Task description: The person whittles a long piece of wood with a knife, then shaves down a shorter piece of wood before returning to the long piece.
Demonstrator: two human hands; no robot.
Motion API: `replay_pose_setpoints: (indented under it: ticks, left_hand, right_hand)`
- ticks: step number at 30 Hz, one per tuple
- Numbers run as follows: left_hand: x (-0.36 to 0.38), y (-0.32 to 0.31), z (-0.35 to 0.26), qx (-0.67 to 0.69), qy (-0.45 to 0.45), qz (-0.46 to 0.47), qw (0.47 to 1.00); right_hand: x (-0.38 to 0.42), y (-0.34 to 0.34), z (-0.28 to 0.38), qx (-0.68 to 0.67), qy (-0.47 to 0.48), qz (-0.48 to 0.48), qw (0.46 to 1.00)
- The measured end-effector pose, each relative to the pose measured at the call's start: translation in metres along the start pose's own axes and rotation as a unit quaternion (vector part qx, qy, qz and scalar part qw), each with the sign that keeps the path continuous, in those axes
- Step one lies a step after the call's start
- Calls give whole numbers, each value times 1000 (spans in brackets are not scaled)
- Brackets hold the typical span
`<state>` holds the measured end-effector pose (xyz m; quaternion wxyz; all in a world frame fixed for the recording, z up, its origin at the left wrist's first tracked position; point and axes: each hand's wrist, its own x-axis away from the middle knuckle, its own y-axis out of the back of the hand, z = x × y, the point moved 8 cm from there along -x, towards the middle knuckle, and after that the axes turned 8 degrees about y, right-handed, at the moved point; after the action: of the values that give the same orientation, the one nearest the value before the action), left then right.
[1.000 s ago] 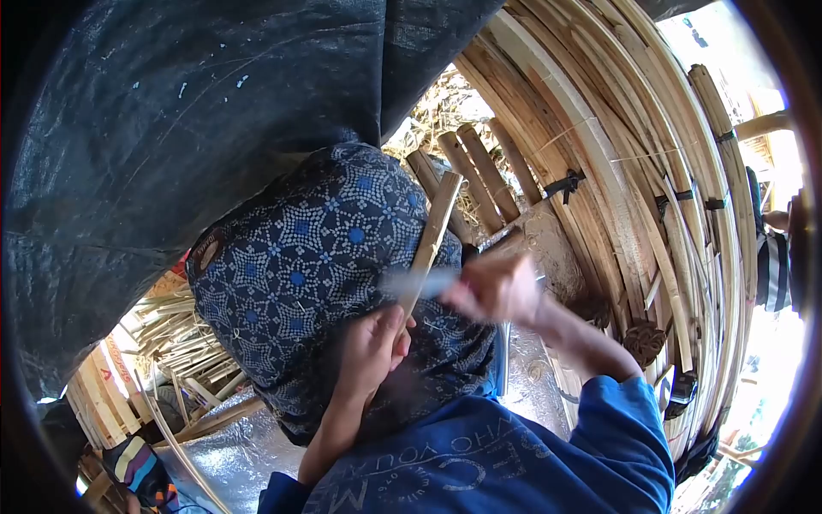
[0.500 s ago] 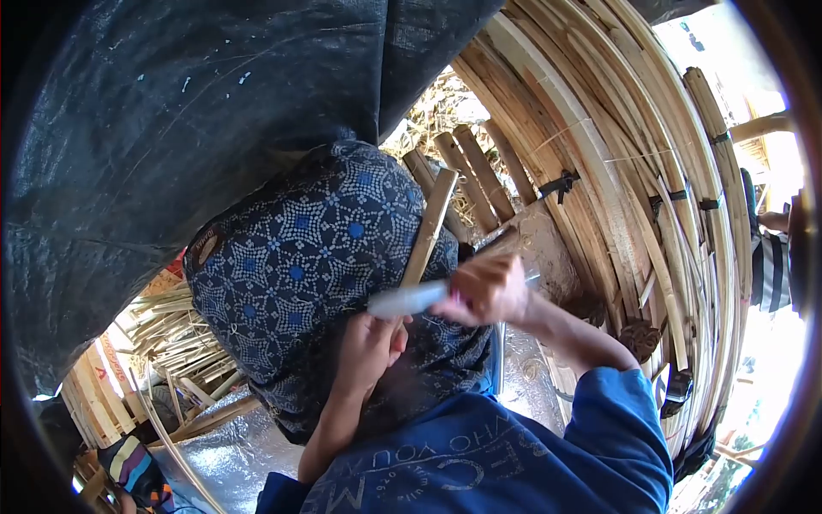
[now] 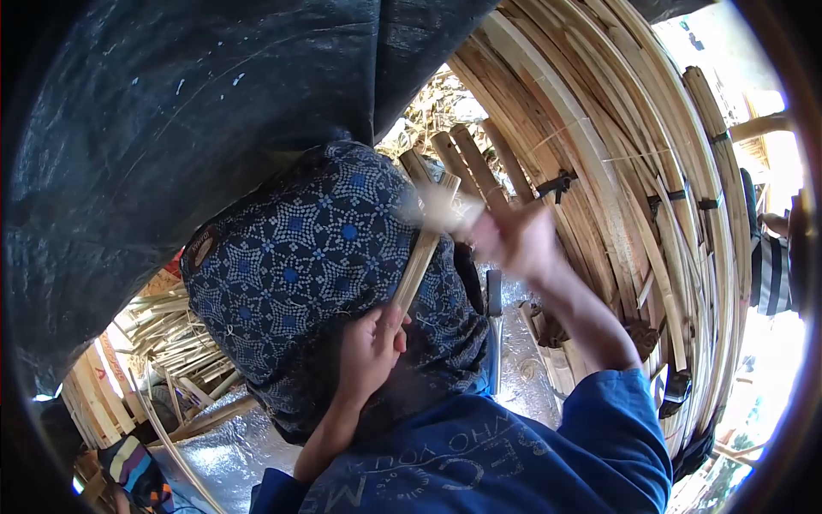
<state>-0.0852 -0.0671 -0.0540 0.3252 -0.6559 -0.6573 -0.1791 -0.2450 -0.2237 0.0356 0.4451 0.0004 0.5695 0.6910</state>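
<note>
A split bamboo strip [image 3: 415, 270] slants up and away over my lap, which a blue patterned cloth [image 3: 295, 257] covers. Its near end is gripped in my left hand [image 3: 370, 344], thumb along the strip. My right hand [image 3: 521, 240], smeared by motion, is closed around a knife [image 3: 441, 210]. The broad pale blade is blurred and crosses the strip close to its far end. The knife's handle is mostly hidden in my fingers.
Long bamboo and wood slats [image 3: 591, 171] stand stacked along the right. A dark tarp [image 3: 197, 103] hangs at the upper left. Silvery foil sheeting [image 3: 518, 360] lies below, with a dark-handled tool [image 3: 494, 295] near it. Cut strips [image 3: 171, 334] lie piled at left; a person's striped garment [image 3: 773, 274] shows far right.
My right hand and the knife have moved up and away along the bamboo strip, from near my left hand to its far end. The left hand stays nearly in place.
</note>
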Motion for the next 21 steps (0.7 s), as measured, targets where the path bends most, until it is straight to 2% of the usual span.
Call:
replay_pose_setpoints:
  ticks: [1, 2, 3, 4, 5, 7, 8, 9, 11, 13, 15, 17, 18, 19, 20, 21]
  left_hand:
    - [1, -1, -4, -48, -44, -33, 997]
    - [3, 1, -9, -95, -86, -66, 990]
    - [5, 1, -8, -97, -83, -64, 990]
    - [9, 0, -11, -134, -103, -82, 982]
    - [10, -1, -17, -171, -128, -102, 972]
    - [6, -2, -20, -171, -121, -118, 971]
    - [8, -2, -19, -181, -112, -123, 969]
    - [4, -3, -20, -186, -117, -119, 968]
    - [4, -6, -23, -256, -162, -131, 944]
    - [5, 0, -26, -223, -142, -146, 953]
    - [7, 1, -19, -243, -159, -150, 945]
    - [9, 1, -21, -258, -174, -162, 937]
    - [11, 0, -20, -274, -181, -167, 929]
    - [14, -1, -16, -278, -178, -161, 930]
    - [18, -1, -15, -299, -191, -165, 920]
    - [18, -1, -20, -316, -214, -175, 907]
  right_hand:
    - [6, -3, -8, 3, -2, -4, 1000]
    - [20, -18, -20, 160, 28, 61, 985]
    - [34, -32, -34, 310, 56, 130, 940]
    - [32, -25, -113, 308, -190, 183, 914]
    - [17, 17, -101, 129, -284, 12, 950]
    - [9, 9, -46, 39, -103, 14, 994]
    - [10, -1, -1, 29, -36, -23, 999]
    - [24, -24, 22, -4, 20, 64, 998]
    - [26, -35, -2, 45, 46, 79, 995]
    - [25, -43, -1, 43, -20, 103, 993]
    - [25, -28, 16, -11, -98, 54, 994]
    - [28, -16, 39, -35, 4, 58, 998]
    - [34, -24, 28, 52, -1, 136, 989]
    - [39, -26, -31, 171, -99, 210, 957]
    - [46, -20, -90, 285, -196, 279, 896]
    - [21, 29, -92, 191, -220, 28, 956]
